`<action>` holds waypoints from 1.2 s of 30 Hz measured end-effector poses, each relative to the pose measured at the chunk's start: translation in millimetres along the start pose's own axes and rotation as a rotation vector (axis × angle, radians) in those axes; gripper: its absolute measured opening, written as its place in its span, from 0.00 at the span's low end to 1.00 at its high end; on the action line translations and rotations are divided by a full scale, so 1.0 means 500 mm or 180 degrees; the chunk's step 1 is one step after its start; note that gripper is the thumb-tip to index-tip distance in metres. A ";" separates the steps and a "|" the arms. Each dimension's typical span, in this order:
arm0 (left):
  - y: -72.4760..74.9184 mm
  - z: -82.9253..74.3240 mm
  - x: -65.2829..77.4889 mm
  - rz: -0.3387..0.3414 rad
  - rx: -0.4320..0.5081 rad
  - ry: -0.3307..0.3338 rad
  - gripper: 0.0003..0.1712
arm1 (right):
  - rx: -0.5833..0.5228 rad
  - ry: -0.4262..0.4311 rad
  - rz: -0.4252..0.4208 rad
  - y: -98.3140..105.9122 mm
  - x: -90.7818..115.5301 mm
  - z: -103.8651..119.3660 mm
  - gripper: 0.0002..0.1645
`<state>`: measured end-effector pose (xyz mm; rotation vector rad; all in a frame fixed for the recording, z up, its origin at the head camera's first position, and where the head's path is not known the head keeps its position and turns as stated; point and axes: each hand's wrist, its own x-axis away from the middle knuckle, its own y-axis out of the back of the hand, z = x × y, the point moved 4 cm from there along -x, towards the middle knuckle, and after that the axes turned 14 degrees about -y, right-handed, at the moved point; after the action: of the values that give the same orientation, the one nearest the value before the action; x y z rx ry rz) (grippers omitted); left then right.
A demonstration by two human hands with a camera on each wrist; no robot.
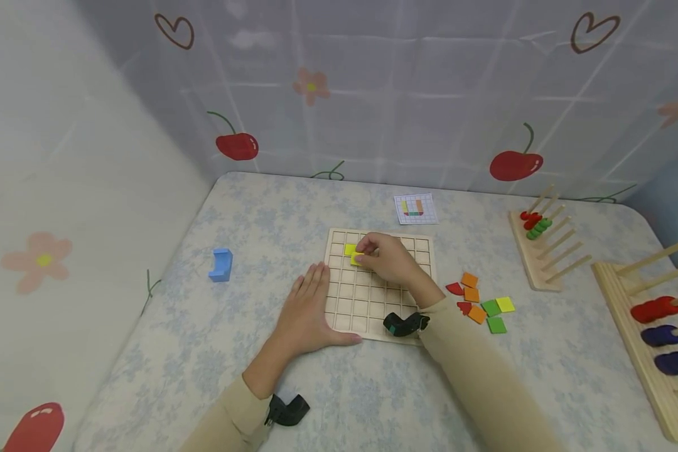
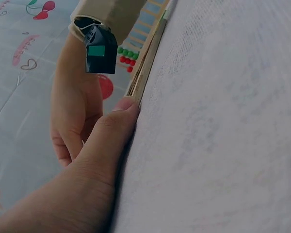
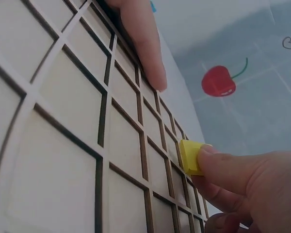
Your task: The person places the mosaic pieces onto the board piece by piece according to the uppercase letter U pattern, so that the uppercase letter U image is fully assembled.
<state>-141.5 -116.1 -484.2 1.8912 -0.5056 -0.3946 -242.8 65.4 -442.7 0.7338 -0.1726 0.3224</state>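
A wooden grid board (image 1: 347, 307) lies flat on the table. My left hand (image 1: 305, 317) rests against its left edge with fingers straight, and the thumb (image 2: 119, 116) lies along the near edge. Over the board's upper left part, my right hand (image 1: 392, 260) pinches a yellow square tile (image 1: 356, 259) between thumb and fingers. A second yellow tile (image 1: 349, 249) lies on the grid just behind it. In the right wrist view the held yellow tile (image 3: 190, 158) is at the grid; whether it is seated in a cell I cannot tell.
Loose orange (image 1: 471, 294), green (image 1: 496, 325), yellow (image 1: 505, 304) and red (image 1: 454, 289) pieces lie right of the board. Behind it is a pattern card (image 1: 416, 209). A blue block (image 1: 221, 265) stands left; two wooden peg racks (image 1: 533, 263) with beads stand right.
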 end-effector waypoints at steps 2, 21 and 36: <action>-0.001 -0.001 0.000 -0.0017 -0.0017 -0.0016 0.86 | 0.0027 0.0004 -0.0017 -0.007 -0.003 0.004 0.08; 0.002 -0.005 0.001 -0.0078 -0.0032 -0.0044 0.85 | 0.0242 0.0065 -0.0150 -0.032 -0.005 0.018 0.07; -0.001 -0.002 0.002 -0.0062 -0.0031 -0.0041 0.85 | 0.0427 0.0168 -0.0148 -0.031 0.000 0.014 0.07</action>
<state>-139.9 -115.7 -484.5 1.8864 -0.4934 -0.4216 -237.7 49.8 -447.4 0.8599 -0.0844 0.3106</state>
